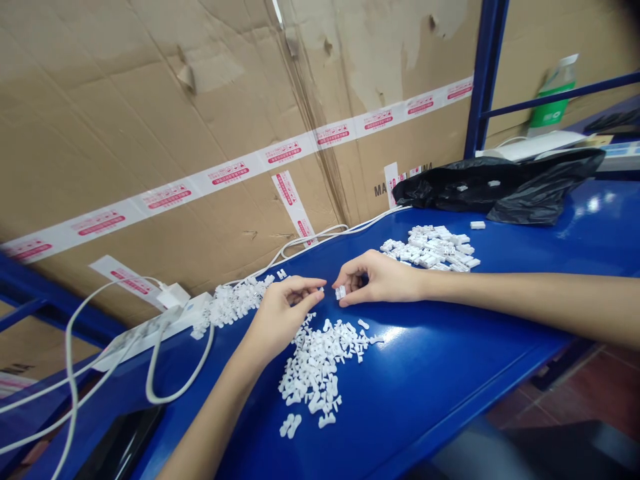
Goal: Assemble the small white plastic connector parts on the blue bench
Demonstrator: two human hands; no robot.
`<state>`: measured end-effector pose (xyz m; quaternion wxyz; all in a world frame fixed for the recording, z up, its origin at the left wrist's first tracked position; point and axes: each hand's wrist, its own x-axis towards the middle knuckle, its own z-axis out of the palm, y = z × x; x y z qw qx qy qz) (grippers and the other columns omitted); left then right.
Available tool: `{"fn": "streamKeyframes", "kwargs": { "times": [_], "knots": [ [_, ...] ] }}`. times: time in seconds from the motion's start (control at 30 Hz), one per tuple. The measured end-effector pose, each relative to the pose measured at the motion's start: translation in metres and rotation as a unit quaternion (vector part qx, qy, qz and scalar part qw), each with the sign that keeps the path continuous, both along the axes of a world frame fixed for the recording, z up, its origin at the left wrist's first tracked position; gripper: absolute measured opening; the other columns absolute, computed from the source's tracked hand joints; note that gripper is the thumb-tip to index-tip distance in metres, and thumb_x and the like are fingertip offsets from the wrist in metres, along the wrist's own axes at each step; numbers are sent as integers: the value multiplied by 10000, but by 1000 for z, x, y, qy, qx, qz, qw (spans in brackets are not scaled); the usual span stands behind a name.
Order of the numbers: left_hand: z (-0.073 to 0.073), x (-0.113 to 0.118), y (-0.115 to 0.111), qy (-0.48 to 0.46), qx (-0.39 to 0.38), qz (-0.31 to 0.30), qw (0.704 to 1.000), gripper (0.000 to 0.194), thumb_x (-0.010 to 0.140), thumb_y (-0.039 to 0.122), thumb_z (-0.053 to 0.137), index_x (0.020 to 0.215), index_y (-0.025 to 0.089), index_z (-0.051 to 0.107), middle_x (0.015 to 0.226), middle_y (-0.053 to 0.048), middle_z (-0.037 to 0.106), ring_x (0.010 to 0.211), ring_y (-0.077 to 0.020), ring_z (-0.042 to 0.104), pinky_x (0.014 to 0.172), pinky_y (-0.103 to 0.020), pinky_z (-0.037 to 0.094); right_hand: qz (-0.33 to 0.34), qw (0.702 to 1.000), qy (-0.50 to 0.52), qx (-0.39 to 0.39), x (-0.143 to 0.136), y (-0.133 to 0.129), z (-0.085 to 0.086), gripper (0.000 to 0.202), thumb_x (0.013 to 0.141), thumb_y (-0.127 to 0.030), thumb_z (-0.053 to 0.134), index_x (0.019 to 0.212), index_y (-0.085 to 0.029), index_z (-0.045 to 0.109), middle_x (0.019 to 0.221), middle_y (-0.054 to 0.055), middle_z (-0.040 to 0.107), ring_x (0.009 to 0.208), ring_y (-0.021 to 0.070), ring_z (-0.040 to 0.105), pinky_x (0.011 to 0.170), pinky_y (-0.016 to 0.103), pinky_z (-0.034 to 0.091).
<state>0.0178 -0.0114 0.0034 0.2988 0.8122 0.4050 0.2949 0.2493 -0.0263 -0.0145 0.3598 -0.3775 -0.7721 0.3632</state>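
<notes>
My right hand (373, 279) pinches a small white plastic block (341, 293) between thumb and fingers, its slotted end facing left. Just left of it, my left hand (287, 310) is closed in a pinch on a tiny white piece (321, 290), mostly hidden by the fingertips. A short gap separates the two pieces. Below the hands spreads a heap of small white bone-shaped plastic pieces (320, 363). Behind my left hand lies a pile of small translucent white parts (235, 300). Past my right hand is a pile of white rectangular blocks (433, 248).
The blue table (400, 413) backs onto a large cardboard box (225, 120). A black plastic bag (525, 183) lies at the back right, near a bottle with a green label (553, 100). A power strip (150, 330) with white cables and a black phone (120, 443) are at the left.
</notes>
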Motion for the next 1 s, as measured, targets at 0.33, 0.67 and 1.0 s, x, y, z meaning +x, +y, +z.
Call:
{"fn": "streamKeyframes", "kwargs": {
  "times": [0.33, 0.67, 1.0],
  "knots": [
    [3, 9, -8, -90, -111, 9, 990, 248, 741, 319, 829, 924, 163, 767, 870, -53, 765, 769, -166, 698, 692, -270, 556, -11, 999, 40, 8, -7, -5, -2, 219, 727, -247, 855, 863, -128, 732, 718, -2, 704, 663, 116, 647, 630, 226, 515],
    [4, 13, -10, -115, -141, 28, 983, 215, 691, 253, 870, 816, 140, 738, 744, -38, 762, 661, -127, 688, 623, -209, 543, -5, 998, 33, 50, -8, -7, -3, 168, 757, -207, 829, 854, -132, 713, 715, -4, 709, 670, 120, 668, 625, 220, 517],
    [4, 13, -9, -124, -144, 33, 981, 201, 677, 234, 870, 802, 137, 746, 723, -44, 767, 639, -127, 688, 611, -206, 546, 6, 998, 35, 57, -7, -5, -5, 156, 764, -193, 819, 864, -131, 717, 707, -9, 702, 653, 116, 658, 611, 219, 505]
  ]
}}
